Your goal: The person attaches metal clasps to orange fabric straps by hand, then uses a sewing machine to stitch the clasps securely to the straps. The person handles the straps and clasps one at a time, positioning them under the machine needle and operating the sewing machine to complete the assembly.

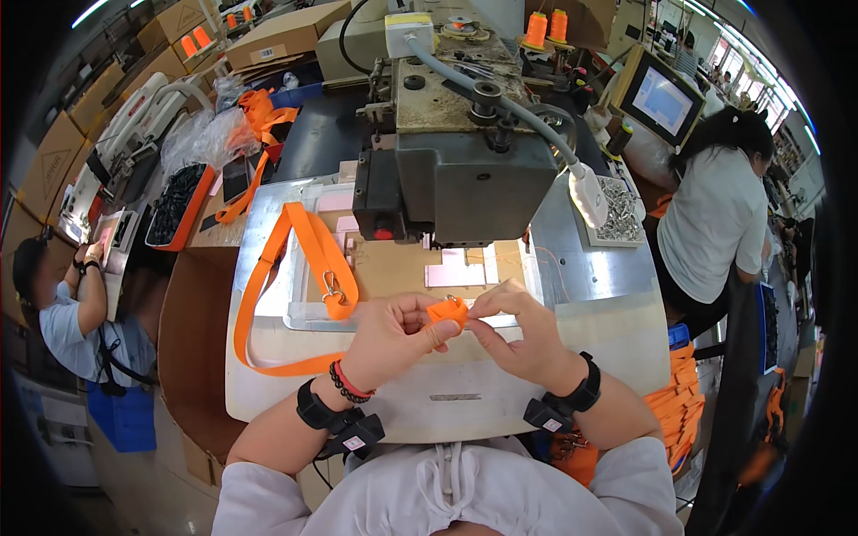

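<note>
My left hand [393, 335] is closed around a folded end of orange webbing strap [449, 313], thumb in front. A bit of metal shows at the top of the fold; its shape is too small to tell. From the other side, my right hand [523, 335] pinches the fold's right edge between thumb and fingers. A long orange strap [259, 290] loops over the machine table on the left and runs toward my left wrist. On that loop lies a metal snap hook [332, 286]. Whether the loop and the held end are one piece is hidden behind my hand.
An industrial sewing machine head [474, 183] stands just beyond my hands, above a clamp plate [308, 314]. A tray of metal hooks [615, 213] sits at right, an orange bin of black parts [179, 207] at left. Co-workers sit on both sides; orange straps [679, 402] are piled at lower right.
</note>
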`<state>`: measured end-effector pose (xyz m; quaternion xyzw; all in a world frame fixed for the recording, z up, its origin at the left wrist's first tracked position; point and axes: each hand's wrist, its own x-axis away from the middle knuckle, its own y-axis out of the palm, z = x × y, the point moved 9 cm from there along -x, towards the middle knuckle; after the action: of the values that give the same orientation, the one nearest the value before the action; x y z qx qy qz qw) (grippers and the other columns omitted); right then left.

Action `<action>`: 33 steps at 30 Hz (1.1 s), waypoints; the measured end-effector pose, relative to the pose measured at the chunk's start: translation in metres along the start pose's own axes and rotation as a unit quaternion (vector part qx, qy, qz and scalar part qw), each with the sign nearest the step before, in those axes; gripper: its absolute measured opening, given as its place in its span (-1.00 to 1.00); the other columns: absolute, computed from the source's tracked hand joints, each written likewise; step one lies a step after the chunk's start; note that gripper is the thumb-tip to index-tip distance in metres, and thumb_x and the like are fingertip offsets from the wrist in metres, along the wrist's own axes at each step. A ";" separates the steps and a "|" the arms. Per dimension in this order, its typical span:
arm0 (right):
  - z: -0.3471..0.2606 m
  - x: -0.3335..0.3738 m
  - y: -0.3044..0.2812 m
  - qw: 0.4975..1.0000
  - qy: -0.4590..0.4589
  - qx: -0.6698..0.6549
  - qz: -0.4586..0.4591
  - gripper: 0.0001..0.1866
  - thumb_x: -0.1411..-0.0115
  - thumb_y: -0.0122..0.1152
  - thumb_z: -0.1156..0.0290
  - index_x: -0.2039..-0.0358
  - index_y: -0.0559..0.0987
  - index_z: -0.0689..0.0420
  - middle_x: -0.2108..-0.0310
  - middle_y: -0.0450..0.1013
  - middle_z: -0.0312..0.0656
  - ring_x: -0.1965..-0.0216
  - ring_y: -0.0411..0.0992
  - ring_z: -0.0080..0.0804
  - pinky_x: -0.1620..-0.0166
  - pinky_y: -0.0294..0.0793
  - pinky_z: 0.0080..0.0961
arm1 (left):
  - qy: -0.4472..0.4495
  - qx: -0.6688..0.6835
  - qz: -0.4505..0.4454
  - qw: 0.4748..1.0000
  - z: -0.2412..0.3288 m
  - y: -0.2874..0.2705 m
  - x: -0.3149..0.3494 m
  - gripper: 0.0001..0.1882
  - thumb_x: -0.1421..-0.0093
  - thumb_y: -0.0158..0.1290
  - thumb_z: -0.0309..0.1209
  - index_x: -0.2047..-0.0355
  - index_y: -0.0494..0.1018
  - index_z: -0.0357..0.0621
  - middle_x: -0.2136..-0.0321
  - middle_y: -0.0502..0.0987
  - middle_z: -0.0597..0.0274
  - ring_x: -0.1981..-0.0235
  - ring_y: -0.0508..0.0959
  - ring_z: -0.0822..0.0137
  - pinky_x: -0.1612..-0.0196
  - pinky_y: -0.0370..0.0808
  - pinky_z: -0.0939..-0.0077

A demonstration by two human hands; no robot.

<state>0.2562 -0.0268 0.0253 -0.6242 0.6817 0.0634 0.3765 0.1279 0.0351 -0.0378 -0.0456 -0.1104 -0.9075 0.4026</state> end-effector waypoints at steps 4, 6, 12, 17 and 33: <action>0.002 0.001 0.003 1.000 0.011 0.008 -0.015 -0.71 -0.06 0.27 0.64 0.23 0.40 0.15 0.32 0.49 -0.17 0.27 0.47 -0.26 0.18 0.46 -0.40 | 0.006 -0.023 -0.003 1.000 0.000 0.001 0.002 -0.74 -0.18 0.20 -0.44 0.17 0.49 -0.35 0.37 0.63 0.17 0.42 0.59 0.52 0.33 0.57 0.64; 0.005 0.003 0.006 0.999 0.035 -0.007 -0.018 -0.72 -0.08 0.24 0.65 0.23 0.38 0.16 0.31 0.48 -0.13 0.25 0.47 -0.25 0.16 0.46 -0.40 | 0.007 -0.033 -0.008 0.999 0.003 0.003 0.003 -0.75 -0.18 0.20 -0.45 0.18 0.50 -0.35 0.36 0.63 0.16 0.41 0.59 0.51 0.32 0.57 0.63; 0.007 0.004 0.012 0.998 0.028 -0.049 -0.025 -0.78 -0.16 0.11 0.68 0.23 0.34 0.18 0.28 0.43 -0.07 0.31 0.40 -0.27 0.19 0.42 -0.43 | 0.005 -0.049 -0.020 0.999 0.003 0.006 0.003 -0.73 -0.17 0.21 -0.44 0.17 0.50 -0.36 0.37 0.63 0.16 0.43 0.59 0.51 0.32 0.57 0.63; -0.001 0.010 -0.008 0.999 -0.026 -0.015 0.026 -0.81 -0.17 0.12 0.65 0.23 0.36 0.19 0.28 0.43 -0.09 0.35 0.35 -0.29 0.21 0.41 -0.44 | -0.016 0.020 -0.018 1.000 0.001 0.004 0.002 -0.68 -0.18 0.21 -0.39 0.14 0.50 -0.37 0.37 0.62 0.21 0.46 0.56 0.56 0.33 0.55 0.67; -0.005 -0.003 0.007 0.993 0.005 0.099 -0.066 -0.79 -0.05 0.22 0.68 0.33 0.46 0.15 0.30 0.48 -0.17 0.26 0.43 -0.23 0.19 0.44 -0.41 | 0.000 0.014 -0.015 1.000 0.002 0.006 0.004 -0.68 -0.21 0.19 -0.33 0.13 0.50 -0.34 0.37 0.63 0.18 0.46 0.56 0.55 0.34 0.53 0.68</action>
<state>0.2480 -0.0258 0.0279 -0.6280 0.6435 -0.0325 0.4364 0.1295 0.0292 -0.0346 -0.0385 -0.1237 -0.9118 0.3897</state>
